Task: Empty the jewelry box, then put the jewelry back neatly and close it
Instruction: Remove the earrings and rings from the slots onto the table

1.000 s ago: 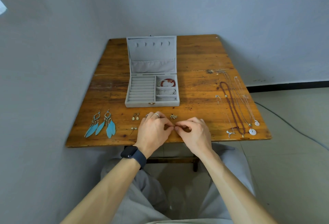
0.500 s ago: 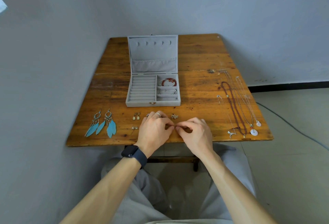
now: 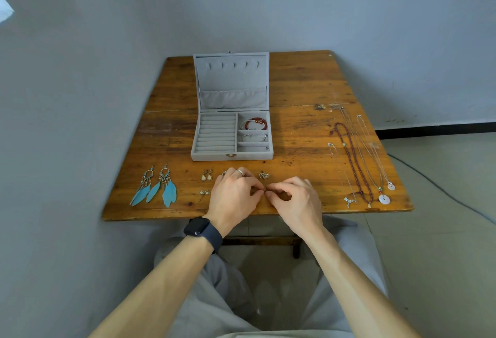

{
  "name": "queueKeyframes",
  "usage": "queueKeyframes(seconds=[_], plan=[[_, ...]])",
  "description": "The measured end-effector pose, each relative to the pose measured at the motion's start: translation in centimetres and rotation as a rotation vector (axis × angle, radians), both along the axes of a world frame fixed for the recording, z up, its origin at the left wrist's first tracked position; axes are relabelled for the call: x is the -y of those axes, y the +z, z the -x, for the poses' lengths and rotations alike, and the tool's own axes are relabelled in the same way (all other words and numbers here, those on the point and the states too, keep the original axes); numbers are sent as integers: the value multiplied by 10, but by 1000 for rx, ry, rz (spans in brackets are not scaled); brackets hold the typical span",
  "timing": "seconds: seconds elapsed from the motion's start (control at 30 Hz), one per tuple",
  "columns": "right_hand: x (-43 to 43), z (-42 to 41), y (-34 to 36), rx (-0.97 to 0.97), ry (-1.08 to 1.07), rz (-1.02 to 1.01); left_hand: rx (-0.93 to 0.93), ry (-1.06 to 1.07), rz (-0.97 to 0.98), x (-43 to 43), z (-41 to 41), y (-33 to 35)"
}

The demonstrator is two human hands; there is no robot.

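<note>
Head view, centre: I'm pinching a tiny piece [image 3: 265, 191] between left hand [image 3: 236, 195] and right hand [image 3: 295, 201]; slipping risks it rolling off the table [image 3: 308, 150]

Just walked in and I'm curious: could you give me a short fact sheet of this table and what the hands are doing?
Box: jewelry box, lid open
Inside: red bracelet and silver bangle, right compartments
Left side: blue feather earrings
Middle: small earrings
Right side: necklaces laid out
Hands: left hand and right hand pinch a tiny piece together, too small to identify
</note>
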State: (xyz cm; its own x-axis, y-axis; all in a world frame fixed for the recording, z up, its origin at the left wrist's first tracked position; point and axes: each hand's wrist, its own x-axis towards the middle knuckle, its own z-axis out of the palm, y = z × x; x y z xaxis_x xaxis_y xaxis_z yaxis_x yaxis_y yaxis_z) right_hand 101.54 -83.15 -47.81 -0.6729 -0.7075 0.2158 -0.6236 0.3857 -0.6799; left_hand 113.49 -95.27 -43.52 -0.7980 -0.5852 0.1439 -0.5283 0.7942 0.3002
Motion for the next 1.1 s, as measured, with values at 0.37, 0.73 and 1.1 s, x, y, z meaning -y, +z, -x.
queueKeyframes(seconds=[0.37, 0.73, 1.1], plan=[[-4, 1, 1, 3, 35, 15, -11, 12, -4, 3, -9, 3], [-7, 5, 15, 123, 96, 29, -81, 105, -14, 27, -32, 10], [59, 57, 54, -22, 126, 18, -127, 112, 20, 69, 7, 32]])
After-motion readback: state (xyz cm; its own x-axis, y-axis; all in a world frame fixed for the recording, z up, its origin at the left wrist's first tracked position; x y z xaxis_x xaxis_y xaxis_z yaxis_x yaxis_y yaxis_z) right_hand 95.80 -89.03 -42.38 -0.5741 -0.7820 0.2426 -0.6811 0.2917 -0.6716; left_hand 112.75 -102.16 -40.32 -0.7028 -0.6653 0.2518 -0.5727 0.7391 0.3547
